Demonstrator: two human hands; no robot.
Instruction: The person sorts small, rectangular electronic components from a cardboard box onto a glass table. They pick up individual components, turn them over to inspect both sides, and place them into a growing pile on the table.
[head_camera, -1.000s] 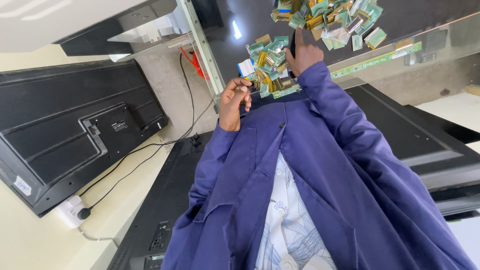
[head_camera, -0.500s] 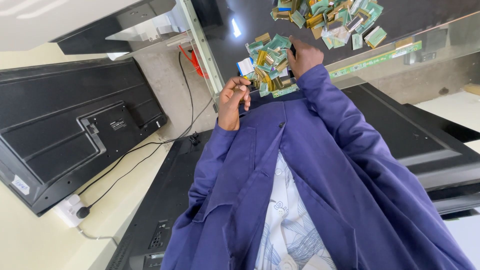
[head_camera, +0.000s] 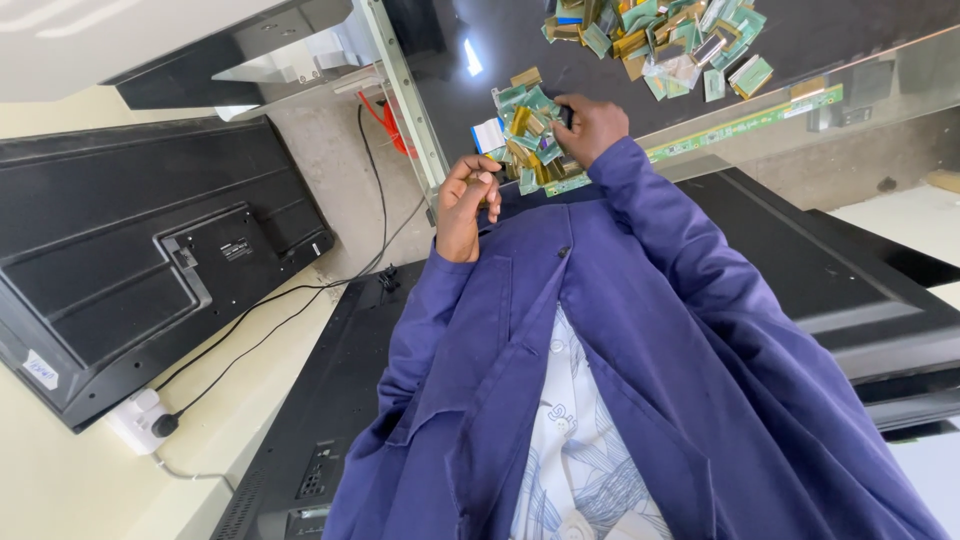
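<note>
Since a second ago my right hand (head_camera: 590, 125) has slid a little further into the near heap of flex-cable strips (head_camera: 530, 135), while my left hand (head_camera: 467, 200) has hardly shifted, held close in front of my blue work coat (head_camera: 620, 350). That heap of green and gold pieces lies on the dark glossy panel (head_camera: 480, 40), directly under and just beyond my right hand, so the right is the nearer hand by far; the left hangs apart from it, nearer my chest. My right fingers are curled down onto the strips and seem to pinch a small dark piece, though I cannot tell for certain what they grip. My left fingers are bent together around a small goldish strip (most of it hidden behind the fingertips). The pieces lie jumbled, with no single long axis to the pile.

Further off across the same panel sits a second, larger heap of strips (head_camera: 660, 40). A long thin green circuit strip (head_camera: 750, 120) runs along the panel's edge to the right of my hand. A black television back (head_camera: 140, 270) leans at one side, its cable running to a white socket (head_camera: 135, 420).
</note>
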